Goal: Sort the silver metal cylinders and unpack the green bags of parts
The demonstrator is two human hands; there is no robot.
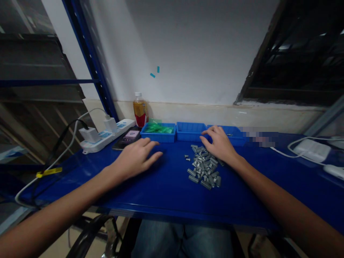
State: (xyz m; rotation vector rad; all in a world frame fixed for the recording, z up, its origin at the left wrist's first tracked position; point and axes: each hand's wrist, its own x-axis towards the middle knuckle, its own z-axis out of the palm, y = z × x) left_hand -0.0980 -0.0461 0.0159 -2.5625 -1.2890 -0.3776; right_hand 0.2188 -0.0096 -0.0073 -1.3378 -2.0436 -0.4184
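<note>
My left hand (138, 157) hovers over the left part of the blue table, fingers apart and nothing in them. Over the back of a pile of small grey metal parts (205, 166) is my right hand (219, 143), its fingers spread and bent, with nothing seen in them. It partly covers the right blue bin (238, 136), where a little metal shows. The middle blue bin (190, 133) stands beside it, and the left blue bin (158, 137) holds green plastic pieces (158, 129). Two small metal pieces (187, 158) lie left of the pile.
A bottle (139, 109) stands behind a phone (129, 138) and a white power strip (107, 136) at the back left. White adapters (311, 149) with cables lie on the right of the table (161, 193). A blue rack post rises at the left.
</note>
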